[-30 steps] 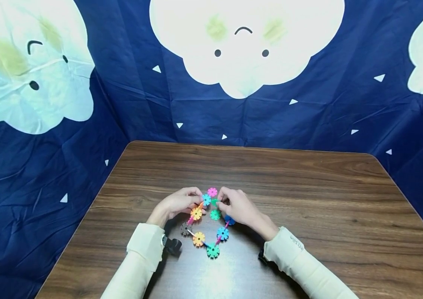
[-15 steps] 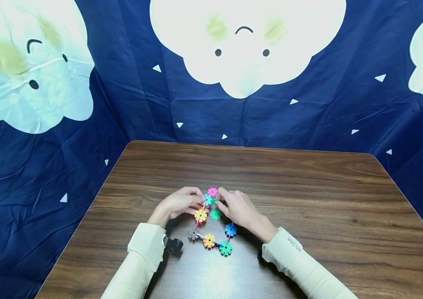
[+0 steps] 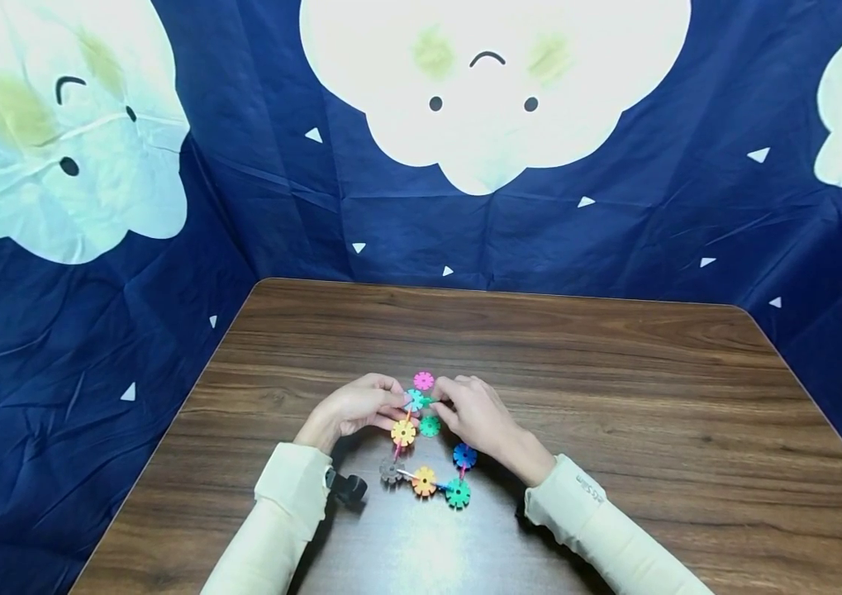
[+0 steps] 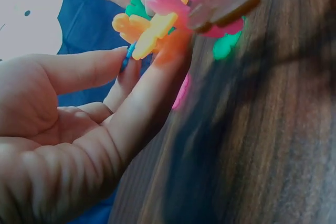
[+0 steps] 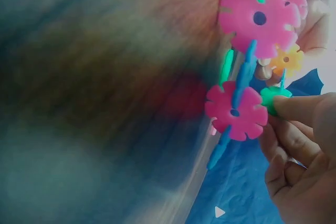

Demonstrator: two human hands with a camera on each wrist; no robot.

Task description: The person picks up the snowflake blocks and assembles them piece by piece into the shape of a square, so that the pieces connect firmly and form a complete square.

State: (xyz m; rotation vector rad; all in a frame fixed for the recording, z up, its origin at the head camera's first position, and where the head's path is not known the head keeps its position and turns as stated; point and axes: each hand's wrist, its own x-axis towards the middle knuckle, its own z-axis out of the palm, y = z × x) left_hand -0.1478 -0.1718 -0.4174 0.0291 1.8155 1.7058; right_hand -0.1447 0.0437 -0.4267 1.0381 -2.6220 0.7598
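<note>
My left hand (image 3: pixel 361 406) pinches a light blue notched plastic disc (image 3: pixel 415 400) between thumb and fingers. In the right wrist view, my right hand (image 5: pixel 299 145) pinches a green disc (image 5: pixel 274 98) at its rim. The green disc meets the light blue one edge-on; whether their slots interlock, I cannot tell. From the light blue disc runs a chain of interlocked discs: a yellow-orange disc (image 3: pixel 403 432), a grey disc (image 3: pixel 391 472), another yellow-orange disc (image 3: pixel 424 481), a green one and a blue disc (image 3: pixel 464 455). Pink discs (image 5: pixel 260 18) sit between them. The chain's right end is hidden by my right hand.
A pink disc (image 3: pixel 424 380) lies beyond the hands, and a separate-looking green disc (image 3: pixel 430 426) shows between them. The brown wooden table (image 3: pixel 614 397) extends around, with a blue cloud-printed cloth (image 3: pixel 421 223) behind it.
The lower part of the chain has swung to the right. My left hand has shifted the light blue disc slightly rightward, against the green disc, which has turned edge-on.
</note>
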